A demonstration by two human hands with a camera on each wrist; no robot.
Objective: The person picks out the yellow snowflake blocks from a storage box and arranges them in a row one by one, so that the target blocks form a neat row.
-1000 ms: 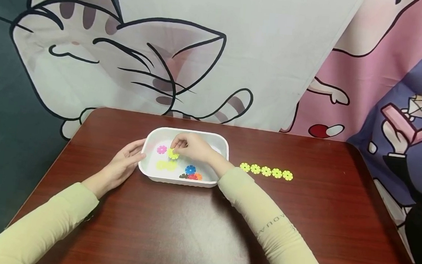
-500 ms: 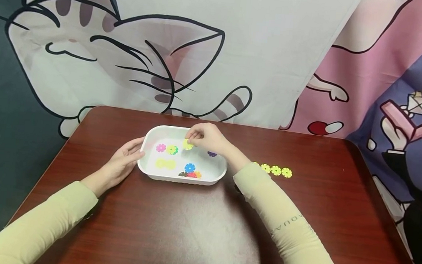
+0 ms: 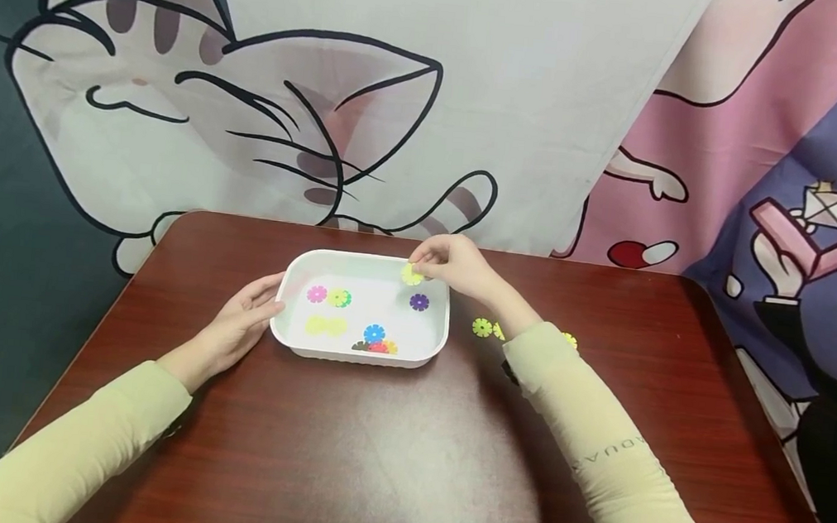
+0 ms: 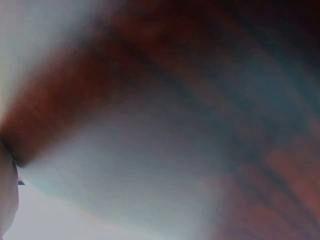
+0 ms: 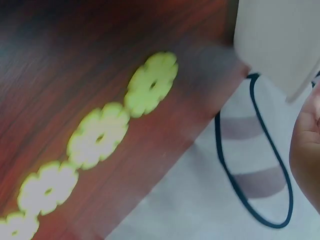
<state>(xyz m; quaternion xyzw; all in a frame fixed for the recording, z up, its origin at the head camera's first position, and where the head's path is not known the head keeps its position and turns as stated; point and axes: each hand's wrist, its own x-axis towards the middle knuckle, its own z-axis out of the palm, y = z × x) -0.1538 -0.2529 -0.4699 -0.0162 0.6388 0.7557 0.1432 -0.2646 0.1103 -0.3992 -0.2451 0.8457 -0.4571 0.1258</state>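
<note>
In the head view my right hand (image 3: 463,267) pinches a yellow flower-shaped disc (image 3: 411,274) over the back right corner of a white tray (image 3: 356,357). My left hand (image 3: 237,320) holds the tray's left end, thumb at the rim and fingers along the outer side. Inside the tray lie a pink disc (image 3: 317,294), a yellow disc (image 3: 338,298) overlapping a green one, a purple disc (image 3: 419,302), a blue disc (image 3: 374,334) and paler yellow ones (image 3: 326,326). Dark, red and orange discs bunch at the front wall. The left wrist view is mostly blurred.
Right of the tray, a row of yellow discs (image 5: 100,136) lies on the brown table (image 3: 371,457), partly hidden by my right forearm in the head view. Behind the table's back edge hangs a cloth (image 3: 549,140) with a cartoon cat.
My right hand has lifted a yellow disc from the left part of the tray and carried it right to the back right corner, uncovering the purple disc. The left hand stays at the tray.
</note>
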